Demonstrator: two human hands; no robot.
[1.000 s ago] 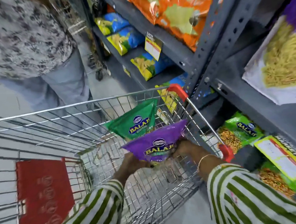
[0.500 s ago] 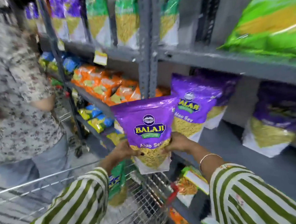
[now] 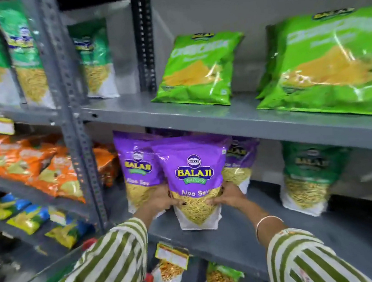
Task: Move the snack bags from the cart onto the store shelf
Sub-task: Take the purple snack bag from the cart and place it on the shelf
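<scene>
On the middle shelf (image 3: 247, 233), a purple Aloo Sev bag (image 3: 195, 181) is being stood upright.
Left hand (image 3: 161, 200) and right hand (image 3: 228, 197) are closed on its lower sides; best to press the base flat, at 6 o'clock of the other purple bags (image 3: 135, 167), before letting go.

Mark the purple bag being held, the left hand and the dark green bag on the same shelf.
Purple bag (image 3: 194, 174), head view, on the logo.
Left hand (image 3: 161, 199), head view, back of the hand.
Dark green bag (image 3: 309, 169), head view, front panel.
</scene>
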